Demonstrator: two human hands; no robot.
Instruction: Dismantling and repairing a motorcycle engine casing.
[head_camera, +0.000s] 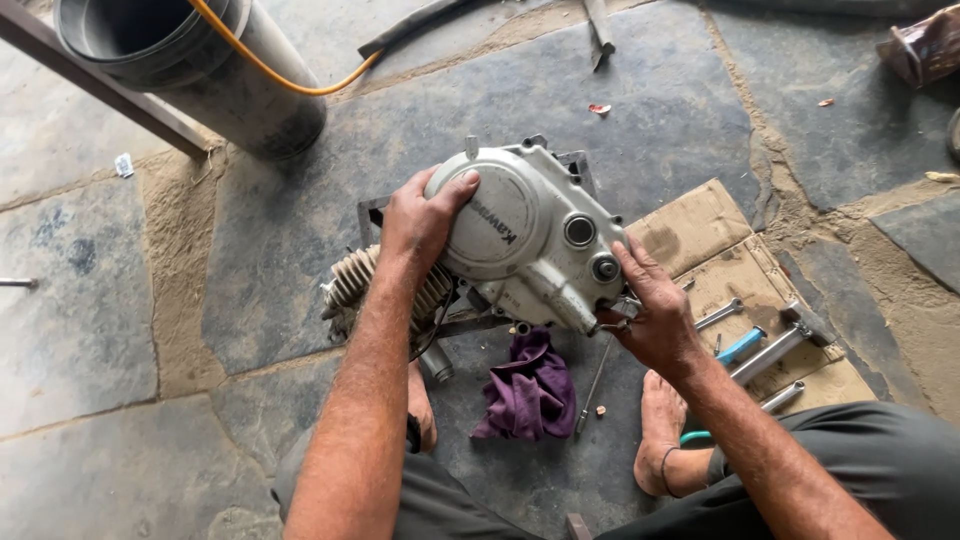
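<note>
A grey motorcycle engine with a rounded side cover (525, 240) and finned cylinder (355, 280) sits on a metal frame on the stone floor. My left hand (420, 220) presses flat on the left of the round cover. At the cover's lower right edge, my right hand (655, 310) grips the engine, fingers curled around a small part I cannot make out. A purple rag (530, 390) lies just below the engine, between my bare feet.
Cardboard (700, 225) to the right carries several wrenches (720, 315) and a blue-handled tool (742, 345). A thin screwdriver (592, 385) lies by the rag. A dark pipe (215, 70) with an orange hose (290, 80) stands at upper left. Dark hose and scrap lie at the far edge.
</note>
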